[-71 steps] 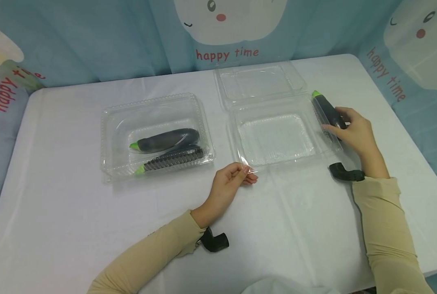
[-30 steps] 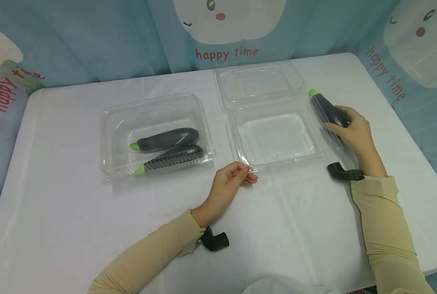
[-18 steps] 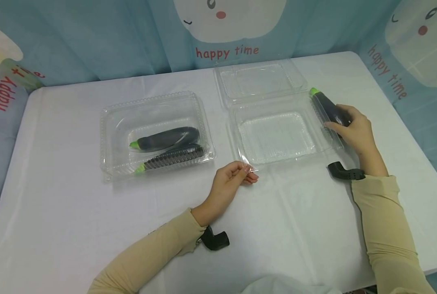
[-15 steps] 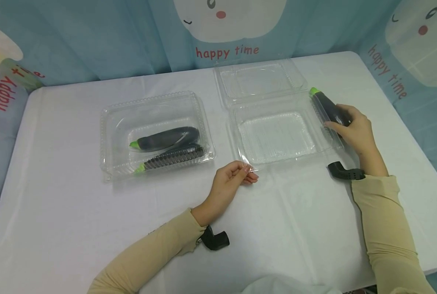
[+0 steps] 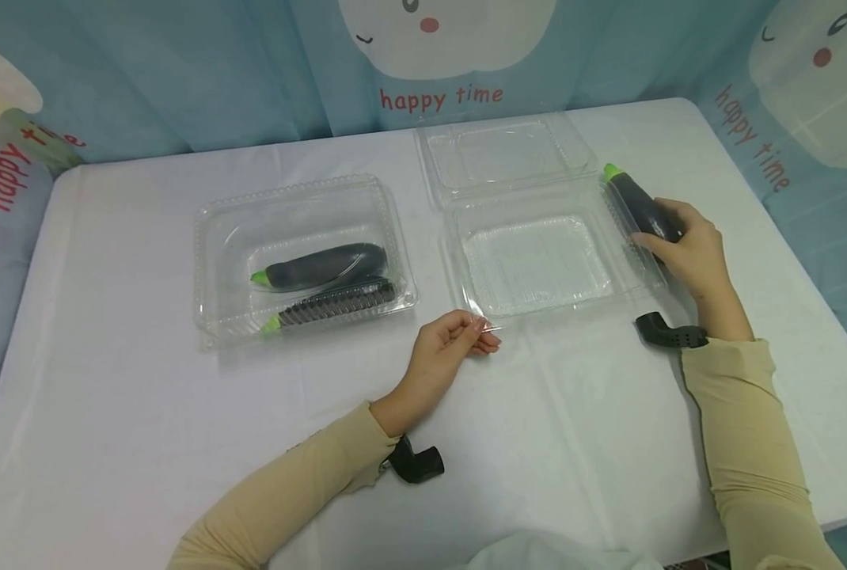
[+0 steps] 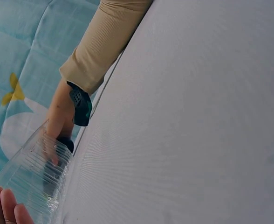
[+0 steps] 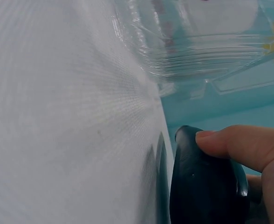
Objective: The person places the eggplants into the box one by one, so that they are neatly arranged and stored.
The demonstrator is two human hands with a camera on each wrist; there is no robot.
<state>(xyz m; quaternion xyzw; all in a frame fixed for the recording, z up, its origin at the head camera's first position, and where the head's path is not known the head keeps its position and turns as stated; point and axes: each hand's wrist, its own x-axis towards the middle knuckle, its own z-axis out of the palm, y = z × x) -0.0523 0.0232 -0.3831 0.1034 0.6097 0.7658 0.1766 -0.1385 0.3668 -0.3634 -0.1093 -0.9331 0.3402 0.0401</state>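
My left hand [image 5: 438, 360] pinches the front left corner of a clear plastic clamshell container [image 5: 537, 305], whose lid [image 5: 502, 154] lies folded back. At the container's right side, my right hand [image 5: 694, 245] holds a dark eggplant [image 5: 640, 207] around its thick end, with the green stem end pointing away. Part of this eggplant shows through the clear side wall. In the right wrist view the thumb [image 7: 239, 142] presses on the eggplant [image 7: 202, 186]. Only a few left fingers [image 6: 9, 205] appear in the left wrist view, beside the clear plastic.
Left of the open container stands another clear plastic container [image 5: 217, 237] with two eggplants [image 5: 331, 267] inside it. A white cloth covers the table [image 5: 146, 443]. A blue printed curtain [image 5: 252, 71] hangs behind the table. Each wrist carries a black camera mount [image 5: 416, 463].
The eggplant in the right hand has shifted very slightly. The left hand keeps its pinch on the container corner. The head view has tilted a little.
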